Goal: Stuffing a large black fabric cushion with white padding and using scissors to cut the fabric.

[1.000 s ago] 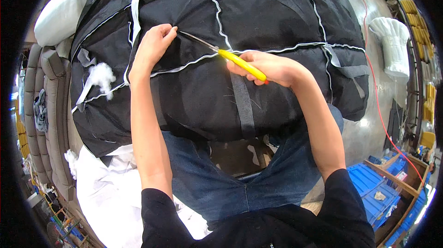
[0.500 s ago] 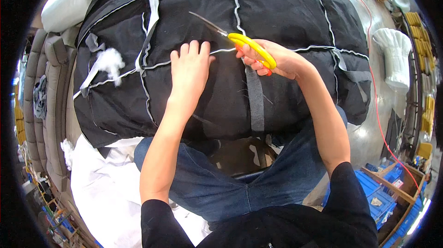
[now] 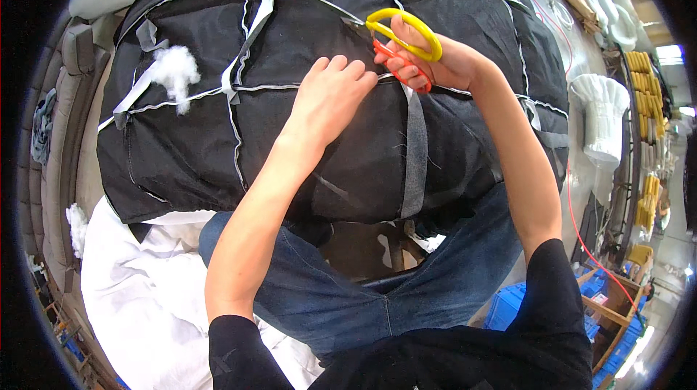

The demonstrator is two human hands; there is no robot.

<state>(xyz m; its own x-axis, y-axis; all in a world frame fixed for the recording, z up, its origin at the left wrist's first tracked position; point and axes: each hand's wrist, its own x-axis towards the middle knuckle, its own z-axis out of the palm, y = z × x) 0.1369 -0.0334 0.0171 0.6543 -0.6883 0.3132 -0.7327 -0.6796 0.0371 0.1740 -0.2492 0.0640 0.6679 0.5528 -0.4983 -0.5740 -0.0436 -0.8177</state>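
Across my knees and beyond them spreads a large padded black fabric cover point(image 3: 181, 154) with white piping seams. My right hand point(image 3: 435, 59) holds scissors point(image 3: 409, 19) with one yellow and one red handle loop. The handles are spread and the blades, pointing to the far left, are parted above the cloth. Just left of the red handle, my left hand point(image 3: 330, 99) rests on the black fabric by a cross seam, fingers curled. Its fingertips are hidden, so what they pinch cannot be seen. A grey strap point(image 3: 415, 157) runs down from the seam near the scissors.
White stuffing fluff point(image 3: 176, 74) lies on the cover at left, beside loose pale straps point(image 3: 138, 92). White cloth point(image 3: 145, 288) is heaped by my left leg. A grey sofa point(image 3: 62, 150) stands at left. On the right are a red hose point(image 3: 570, 201), a white bundle point(image 3: 601, 118) and blue bins point(image 3: 504, 308).
The scissors have opened, their handles now spread apart. My left hand has moved right, close to the scissors, and its fingers have curled. The view has shifted slightly.
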